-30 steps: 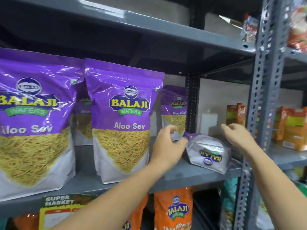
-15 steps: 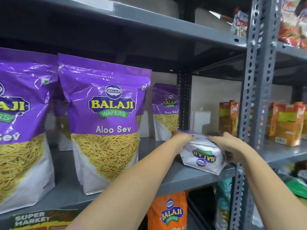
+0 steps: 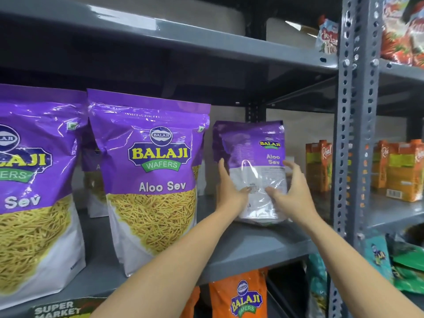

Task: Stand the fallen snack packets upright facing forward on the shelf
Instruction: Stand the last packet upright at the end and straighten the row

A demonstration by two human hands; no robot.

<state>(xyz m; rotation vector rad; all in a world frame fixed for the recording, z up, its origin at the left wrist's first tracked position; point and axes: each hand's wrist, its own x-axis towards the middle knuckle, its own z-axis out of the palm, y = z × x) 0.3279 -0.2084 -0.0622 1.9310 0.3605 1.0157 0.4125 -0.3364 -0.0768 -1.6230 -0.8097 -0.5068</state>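
Observation:
A purple and white Aloo Sev packet (image 3: pixel 251 148) stands upright at the right end of the grey shelf (image 3: pixel 241 253), its printed back side towards me. My left hand (image 3: pixel 230 191) grips its left edge and my right hand (image 3: pixel 291 191) grips its right edge and lower part. Two larger purple Aloo Sev packets (image 3: pixel 153 180) (image 3: pixel 29 191) stand upright and face forward to the left. More purple packets stand behind them, mostly hidden.
A perforated grey upright post (image 3: pixel 353 134) stands just right of my hands. Orange juice cartons (image 3: pixel 319 164) sit beyond it on the neighbouring shelf. An orange Balaji packet (image 3: pixel 241 297) is on the shelf below. The upper shelf (image 3: pixel 160 31) overhangs the packets.
The small packet lay on its side on the shelf; both hands took hold of it and raised it upright. The view shifted right and closer.

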